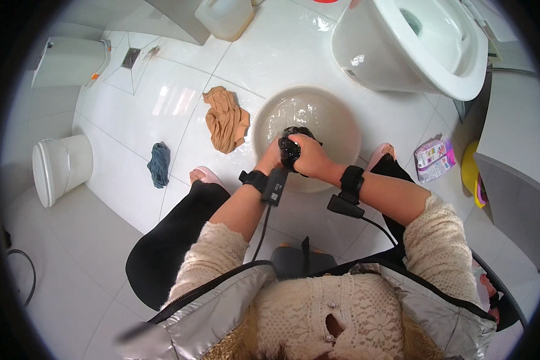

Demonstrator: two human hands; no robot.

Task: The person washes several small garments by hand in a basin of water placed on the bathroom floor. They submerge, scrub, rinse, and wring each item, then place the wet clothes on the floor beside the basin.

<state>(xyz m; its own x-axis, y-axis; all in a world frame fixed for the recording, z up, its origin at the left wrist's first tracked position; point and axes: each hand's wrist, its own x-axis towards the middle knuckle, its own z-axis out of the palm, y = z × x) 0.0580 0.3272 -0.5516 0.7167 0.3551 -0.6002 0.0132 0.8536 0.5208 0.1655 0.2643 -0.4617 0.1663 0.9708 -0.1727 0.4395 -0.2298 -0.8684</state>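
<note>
A wet, shiny black cloth (290, 151) is bunched up between my two hands, over the near half of a round, pale basin (356, 129) of water. My left hand (271, 157) is closed on its left side, with the fingers partly hidden. From the right, my right hand (314, 157) wraps round the same cloth, close against the left. Left of the basin a crumpled tan cloth (227, 120) lies on the floor. Farther left is a small dark teal cloth (158, 165), also crumpled.
A white toilet (390, 54) stands beyond the basin at the right. A purple-and-white packet (434, 159) and a yellow basin (471, 174) are at the right. A lidded white bucket (66, 168) is at the left; a plastic jug (225, 18) stands at the back. My feet flank the basin.
</note>
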